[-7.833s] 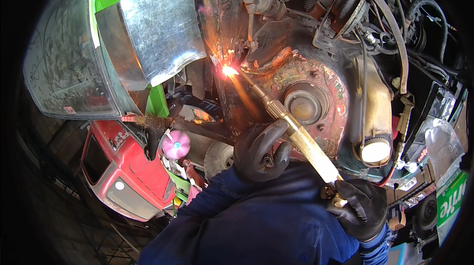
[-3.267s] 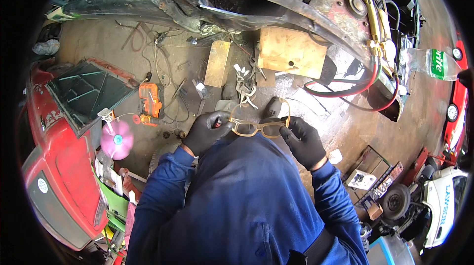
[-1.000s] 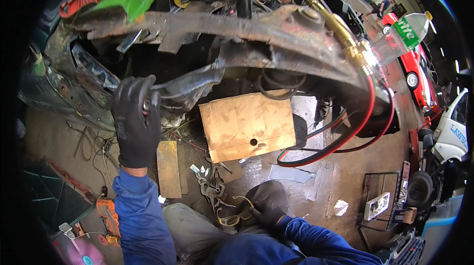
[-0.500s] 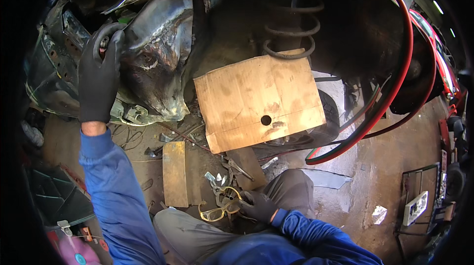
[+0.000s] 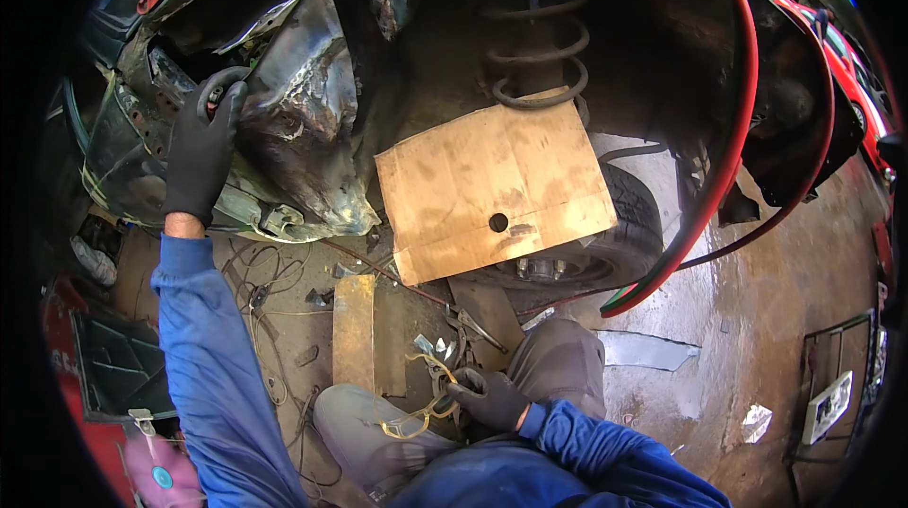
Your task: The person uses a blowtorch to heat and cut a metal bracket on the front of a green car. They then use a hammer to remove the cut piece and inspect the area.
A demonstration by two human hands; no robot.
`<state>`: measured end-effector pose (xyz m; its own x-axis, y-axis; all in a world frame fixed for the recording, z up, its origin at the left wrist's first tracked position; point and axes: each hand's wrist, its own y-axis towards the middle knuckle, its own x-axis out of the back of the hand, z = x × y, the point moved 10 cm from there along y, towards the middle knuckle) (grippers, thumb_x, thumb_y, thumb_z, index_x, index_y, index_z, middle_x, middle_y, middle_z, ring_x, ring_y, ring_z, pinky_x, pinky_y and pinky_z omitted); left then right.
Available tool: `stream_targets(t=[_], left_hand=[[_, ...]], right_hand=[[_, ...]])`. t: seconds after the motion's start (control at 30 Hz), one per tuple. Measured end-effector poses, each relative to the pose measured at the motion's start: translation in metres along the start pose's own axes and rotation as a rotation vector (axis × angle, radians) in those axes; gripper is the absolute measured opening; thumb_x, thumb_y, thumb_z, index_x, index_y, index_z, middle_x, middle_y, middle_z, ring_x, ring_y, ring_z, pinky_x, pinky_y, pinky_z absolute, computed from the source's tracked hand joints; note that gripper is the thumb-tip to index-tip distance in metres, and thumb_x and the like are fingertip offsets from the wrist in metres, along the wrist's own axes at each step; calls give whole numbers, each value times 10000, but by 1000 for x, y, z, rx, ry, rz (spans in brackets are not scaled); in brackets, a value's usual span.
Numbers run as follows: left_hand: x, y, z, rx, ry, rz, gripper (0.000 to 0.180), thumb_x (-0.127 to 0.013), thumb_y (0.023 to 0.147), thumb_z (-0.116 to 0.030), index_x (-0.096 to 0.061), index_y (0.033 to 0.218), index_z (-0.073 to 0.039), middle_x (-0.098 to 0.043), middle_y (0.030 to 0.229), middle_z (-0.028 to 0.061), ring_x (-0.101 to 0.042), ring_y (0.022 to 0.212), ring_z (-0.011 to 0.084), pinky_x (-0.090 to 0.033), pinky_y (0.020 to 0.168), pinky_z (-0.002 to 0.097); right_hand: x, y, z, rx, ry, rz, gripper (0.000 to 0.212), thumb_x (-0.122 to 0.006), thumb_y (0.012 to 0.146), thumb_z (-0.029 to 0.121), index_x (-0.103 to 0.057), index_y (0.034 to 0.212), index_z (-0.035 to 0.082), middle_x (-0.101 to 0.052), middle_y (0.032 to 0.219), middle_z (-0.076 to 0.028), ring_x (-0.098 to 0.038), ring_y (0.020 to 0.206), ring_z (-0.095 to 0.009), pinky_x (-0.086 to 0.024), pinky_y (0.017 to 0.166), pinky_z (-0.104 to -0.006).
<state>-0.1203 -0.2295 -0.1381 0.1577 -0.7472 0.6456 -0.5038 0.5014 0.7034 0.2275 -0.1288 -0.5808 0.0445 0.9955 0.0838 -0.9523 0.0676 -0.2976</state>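
My left hand (image 5: pixel 200 150), in a dark glove, reaches to the car's bare metal bodywork (image 5: pixel 301 115) at the upper left. Its fingers curl against the thumb beside a crumpled panel, around something small that I cannot make out. Low in the middle, over my lap, my gloved right hand (image 5: pixel 487 398) is closed on the temple side of yellow-framed safety glasses (image 5: pixel 407 429). They hang tilted to the left of that hand, beside my knee. Pliers-like tools (image 5: pixel 445 357) lie on the floor just beyond the glasses.
A cardboard sheet (image 5: pixel 492 182) with a round hole leans over a wheel (image 5: pixel 629 224), below a coil spring (image 5: pixel 539 54). A red-edged rubber strip (image 5: pixel 733 148) hangs at the right. Cables (image 5: pixel 260 309) and a flat strip (image 5: pixel 354 328) lie on the floor. A metal frame (image 5: pixel 832 385) stands far right.
The glasses have tipped in my right hand and their lenses now face less toward me. My left hand stays at the same spot on the bodywork. The whole view has shifted a little.
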Motion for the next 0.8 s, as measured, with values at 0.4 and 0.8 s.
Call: stream_targets(t=[0.4, 0.8], left_hand=[[29, -32, -32, -134, 40, -5, 356, -627, 1144, -297, -732, 1366, -40, -767, 1328, 95, -685, 1230, 193, -508, 1096, 346], [-101, -376, 83, 836, -394, 567, 574, -866, 968, -473, -754, 1347, -57, -686, 971, -46, -560, 826, 22, -472, 712, 233]], right_hand=[[25, 39, -34, -136, 214, -216, 273, -699, 1110, 285, -757, 1169, 25, -670, 843, 24, -575, 724, -36, -475, 642, -246], [5, 107, 5, -184, 230, -103, 320, -728, 1094, 341, -759, 1135, 26, -675, 839, 42, -570, 673, -26, -479, 625, -233]])
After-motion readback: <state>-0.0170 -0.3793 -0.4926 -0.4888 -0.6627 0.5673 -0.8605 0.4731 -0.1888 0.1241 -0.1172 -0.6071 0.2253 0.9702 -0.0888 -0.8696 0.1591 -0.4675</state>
